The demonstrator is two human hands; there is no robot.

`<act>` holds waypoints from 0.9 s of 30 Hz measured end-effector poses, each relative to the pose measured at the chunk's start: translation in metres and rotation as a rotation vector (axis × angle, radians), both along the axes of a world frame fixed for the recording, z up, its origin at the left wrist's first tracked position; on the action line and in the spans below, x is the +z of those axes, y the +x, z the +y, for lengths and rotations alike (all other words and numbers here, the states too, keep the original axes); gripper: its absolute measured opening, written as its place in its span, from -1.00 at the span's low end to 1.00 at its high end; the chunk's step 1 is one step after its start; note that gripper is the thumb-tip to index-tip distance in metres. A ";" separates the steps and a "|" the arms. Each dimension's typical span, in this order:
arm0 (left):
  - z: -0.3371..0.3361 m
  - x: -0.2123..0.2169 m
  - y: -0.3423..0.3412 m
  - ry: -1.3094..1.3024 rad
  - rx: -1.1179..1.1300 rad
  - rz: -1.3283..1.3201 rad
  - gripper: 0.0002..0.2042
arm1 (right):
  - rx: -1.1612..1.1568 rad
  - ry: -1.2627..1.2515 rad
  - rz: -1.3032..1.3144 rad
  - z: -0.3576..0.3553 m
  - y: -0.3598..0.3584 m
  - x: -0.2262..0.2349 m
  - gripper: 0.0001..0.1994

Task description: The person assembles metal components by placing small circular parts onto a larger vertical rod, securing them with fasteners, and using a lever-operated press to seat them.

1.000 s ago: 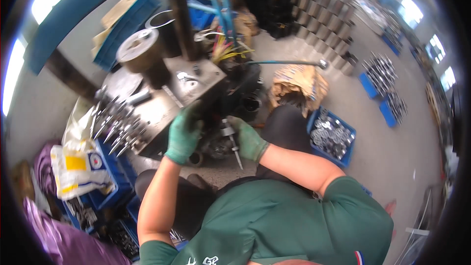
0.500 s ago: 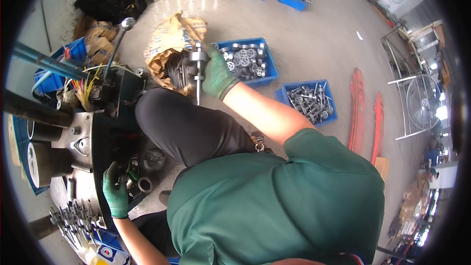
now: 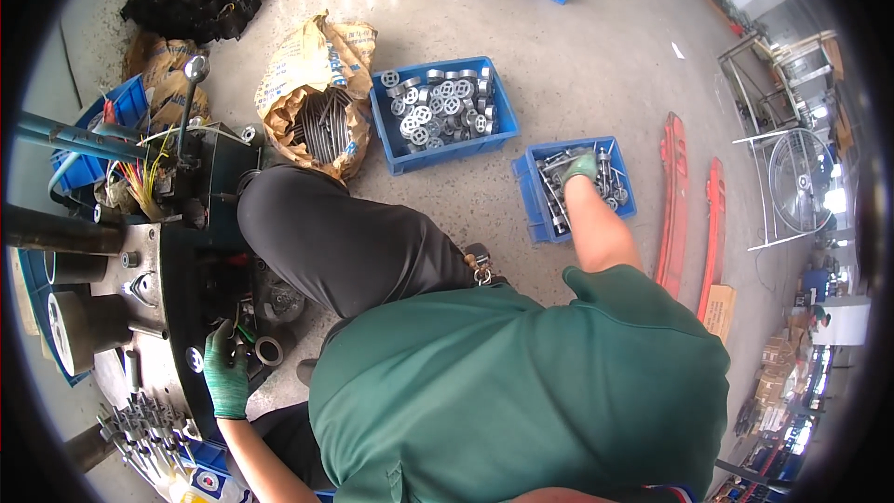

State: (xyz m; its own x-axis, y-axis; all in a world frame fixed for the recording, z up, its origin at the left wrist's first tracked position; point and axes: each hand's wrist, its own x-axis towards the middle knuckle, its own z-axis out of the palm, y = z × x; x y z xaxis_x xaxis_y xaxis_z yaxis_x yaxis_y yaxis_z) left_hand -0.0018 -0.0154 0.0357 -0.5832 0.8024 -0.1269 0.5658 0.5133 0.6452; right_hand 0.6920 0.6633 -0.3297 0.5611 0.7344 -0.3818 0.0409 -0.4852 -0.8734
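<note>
My right hand (image 3: pixel 581 168), in a green glove, reaches down into a blue bin of metal shafts (image 3: pixel 613 190) on the right. A shaft lies against its fingers, which are blurred and partly hidden, so its grip cannot be made out. My left hand (image 3: pixel 225 377), gloved too, is low beside the machine (image 3: pixel 172 289), thumb and fingers apart and nothing visible between them. Close to its fingers, by the machine's edge, is a small round metal wheel (image 3: pixel 195 359). A hollow metal ring (image 3: pixel 269 351) lies to the right of that hand.
Ahead stand a blue bin of small wheels (image 3: pixel 438 112) and a torn paper sack (image 3: pixel 307 65) full of metal rods. A lever (image 3: pixel 192 93) rises from the machine. Several upright shafts (image 3: pixel 149 428) stand at lower left. Red bars (image 3: pixel 670 214) lie on the floor at right.
My right hand has moved right from beside the sack, carrying a shaft with a disc, and is now in the bin of shafts. By my left hand, a small wheel has come into sight.
</note>
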 end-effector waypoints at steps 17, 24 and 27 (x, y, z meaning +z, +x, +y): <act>-0.041 0.033 -0.002 0.439 0.432 0.119 -0.53 | 1.274 1.095 -0.111 -0.181 -0.496 0.300 -0.85; -0.094 0.063 -0.028 0.862 0.891 0.416 -0.70 | 2.139 1.554 0.153 -0.336 -0.653 0.471 -0.83; -0.118 0.066 -0.028 1.300 1.109 0.091 -0.79 | 2.436 1.543 -0.061 -0.366 -0.716 0.457 -0.84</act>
State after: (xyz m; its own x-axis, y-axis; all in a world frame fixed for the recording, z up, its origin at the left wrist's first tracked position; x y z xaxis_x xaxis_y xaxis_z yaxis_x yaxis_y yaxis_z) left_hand -0.0302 -0.1336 0.1020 -0.8579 -0.4203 0.2954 0.3835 -0.1414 0.9127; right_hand -0.0238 0.2973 0.1271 -0.7381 -0.5362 0.4096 -0.6732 0.6263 -0.3932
